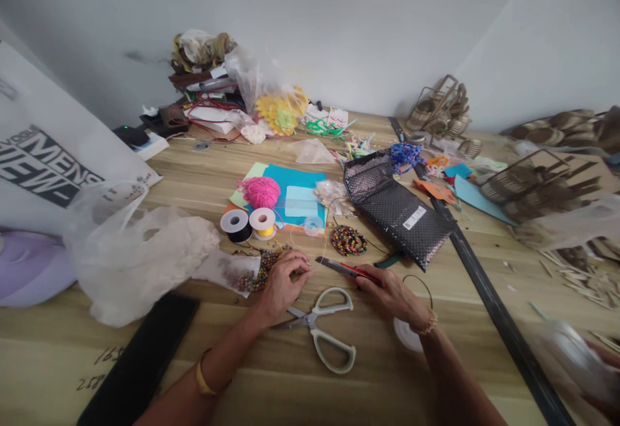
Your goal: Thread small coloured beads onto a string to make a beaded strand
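My right hand (391,294) is closed around a utility knife (346,269) with a red and dark handle, its tip pointing left. Just left of that tip, my left hand (285,279) pinches what looks like a thin cord (324,239), fine and hard to follow, that loops above the fingers. Below both hands lie scissors (334,342) with white handles, blades spread. Multicoloured beads (266,264) spill from a clear bag beside my left hand. A coil of strung beads (349,241) rests beyond the knife. Under my right wrist is a white spool (407,334).
Behind the hands sit a black thread spool (236,226), a yellow one (263,223), pink yarn (261,192) and blue sheets (295,181). A black bubble mailer (400,210) lies right. Plastic bags (145,252) crowd the left; a blurred hand (603,361) shows at right.
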A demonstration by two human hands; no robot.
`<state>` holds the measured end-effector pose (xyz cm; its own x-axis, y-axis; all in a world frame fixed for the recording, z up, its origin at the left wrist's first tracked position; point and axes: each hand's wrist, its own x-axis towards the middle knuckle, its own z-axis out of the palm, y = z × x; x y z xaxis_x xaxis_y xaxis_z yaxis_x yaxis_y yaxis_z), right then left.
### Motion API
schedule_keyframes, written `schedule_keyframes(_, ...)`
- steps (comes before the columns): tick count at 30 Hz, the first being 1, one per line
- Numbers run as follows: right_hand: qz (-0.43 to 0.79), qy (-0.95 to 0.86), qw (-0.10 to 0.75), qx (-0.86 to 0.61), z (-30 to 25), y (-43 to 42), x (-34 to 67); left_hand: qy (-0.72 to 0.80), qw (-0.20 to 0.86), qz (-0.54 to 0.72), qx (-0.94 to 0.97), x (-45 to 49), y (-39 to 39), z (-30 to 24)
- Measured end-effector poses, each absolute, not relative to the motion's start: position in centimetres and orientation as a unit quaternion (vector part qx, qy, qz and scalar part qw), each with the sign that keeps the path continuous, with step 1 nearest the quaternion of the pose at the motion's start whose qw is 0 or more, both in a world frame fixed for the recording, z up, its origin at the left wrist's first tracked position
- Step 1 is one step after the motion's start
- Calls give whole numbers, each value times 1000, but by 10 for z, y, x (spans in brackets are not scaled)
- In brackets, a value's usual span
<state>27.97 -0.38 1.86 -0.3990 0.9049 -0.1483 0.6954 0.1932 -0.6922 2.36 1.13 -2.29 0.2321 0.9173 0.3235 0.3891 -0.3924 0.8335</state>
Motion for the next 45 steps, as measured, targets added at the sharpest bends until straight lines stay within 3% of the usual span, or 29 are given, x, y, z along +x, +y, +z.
schedule_keyframes(34,217,-840,69,-492,18,-29,280,423,308,456,721,22,13,-30)
schedule_keyframes(45,18,-849,30,-527,0,-40,264,417,322,460,715,23,12,-31)
